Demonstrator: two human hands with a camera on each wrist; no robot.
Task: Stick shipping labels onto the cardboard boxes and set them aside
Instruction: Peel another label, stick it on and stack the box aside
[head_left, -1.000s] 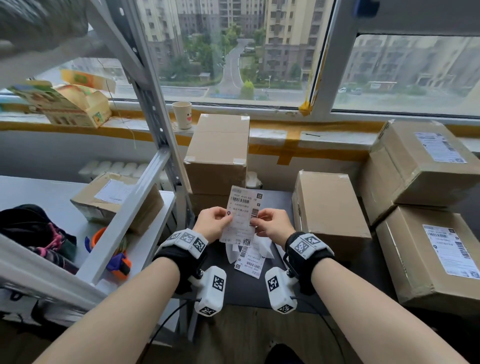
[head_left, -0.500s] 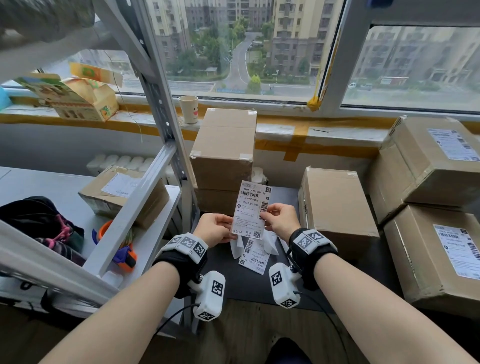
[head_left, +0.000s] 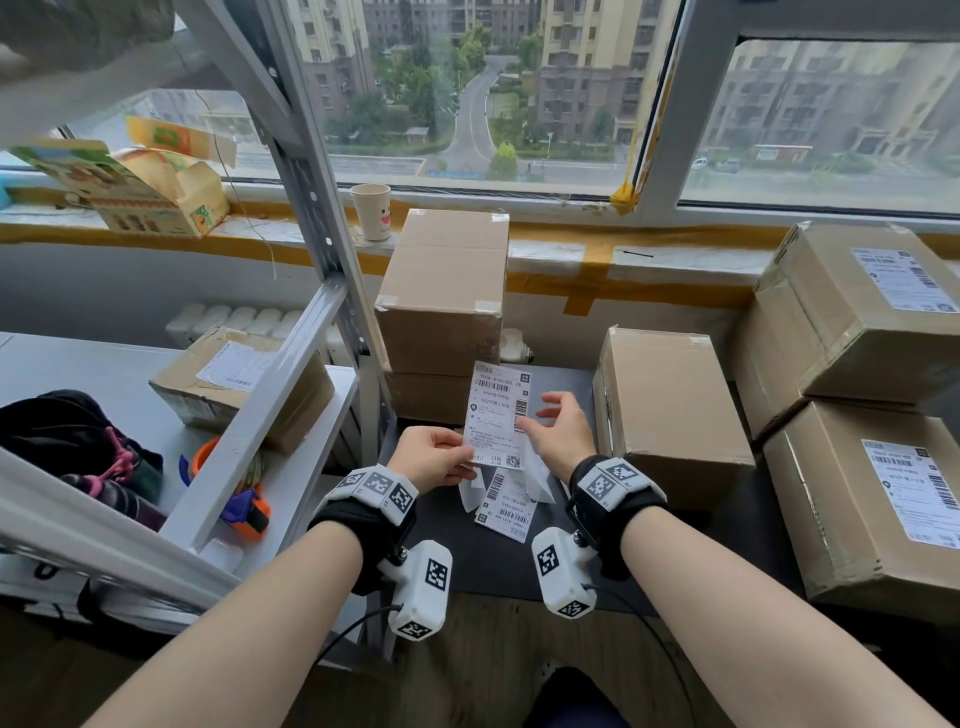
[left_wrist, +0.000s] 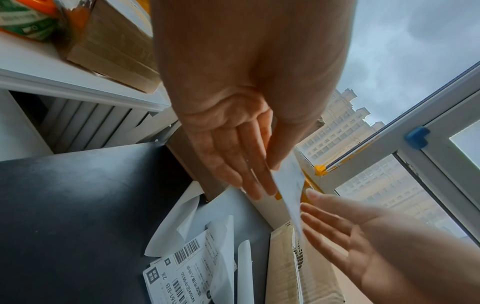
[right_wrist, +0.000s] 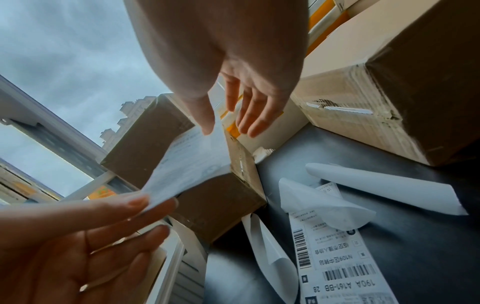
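My left hand pinches the lower left corner of a white shipping label, holding it upright over the black table. The right hand is open with spread fingers, and only its thumb touches the label's right edge. A plain cardboard box stands just right of the right hand. A stack of two plain boxes stands behind the label. Another printed label and peeled backing strips lie on the table under my hands.
Two labelled boxes are stacked at the right. A metal shelf frame rises on the left, with a labelled box, an orange tape dispenser and a dark bag. A paper cup stands on the sill.
The right hand has let go of the label's right edge and spread its fingers. The left hand keeps its pinch, and the label stands slightly higher.
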